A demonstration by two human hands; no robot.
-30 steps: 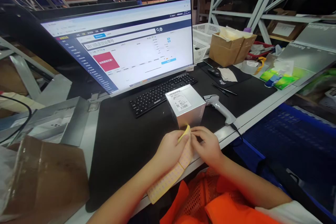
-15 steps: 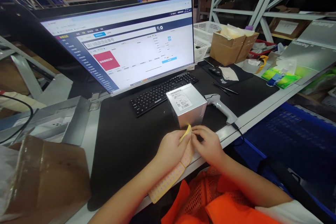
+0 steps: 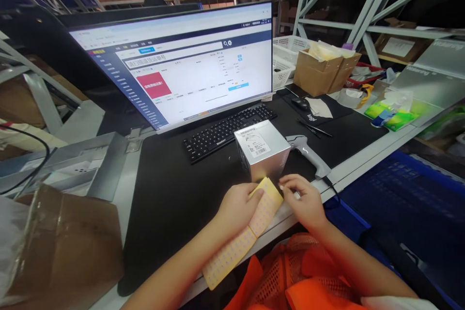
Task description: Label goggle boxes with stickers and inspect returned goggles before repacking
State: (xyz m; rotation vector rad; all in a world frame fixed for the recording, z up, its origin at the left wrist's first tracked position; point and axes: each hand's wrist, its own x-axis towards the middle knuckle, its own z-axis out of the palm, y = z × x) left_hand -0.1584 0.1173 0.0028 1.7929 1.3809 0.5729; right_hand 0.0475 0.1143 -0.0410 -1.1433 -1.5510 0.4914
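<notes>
My left hand (image 3: pixel 238 206) grips a long, yellow-edged sheet of small stickers (image 3: pixel 268 206) by its upper part, with the thumb on top. The sheet is creased across the middle, and its lower half hangs past the table's front edge. Just right of the sheet and apart from it, my right hand (image 3: pixel 304 201) is closed with thumb and forefinger pinched. Something small and whitish shows at its fingers, too small to name. A silver box (image 3: pixel 264 147) with a white printed label stands right beyond both hands. Beside it on the right lies a grey-white barcode scanner (image 3: pixel 308 154).
A monitor (image 3: pixel 196 68) and black keyboard (image 3: pixel 228 131) stand behind the box. A mouse (image 3: pixel 301 103) and dark pen-like tools (image 3: pixel 315 128) lie to the right. An open carton (image 3: pixel 72 242) is at the near left, a blue crate (image 3: pixel 407 203) at the right.
My right hand has moved right, away from the sticker sheet, its fingers pinched. The sheet's upper end, earlier bent up between both hands, now lies flatter and faces up in my left hand.
</notes>
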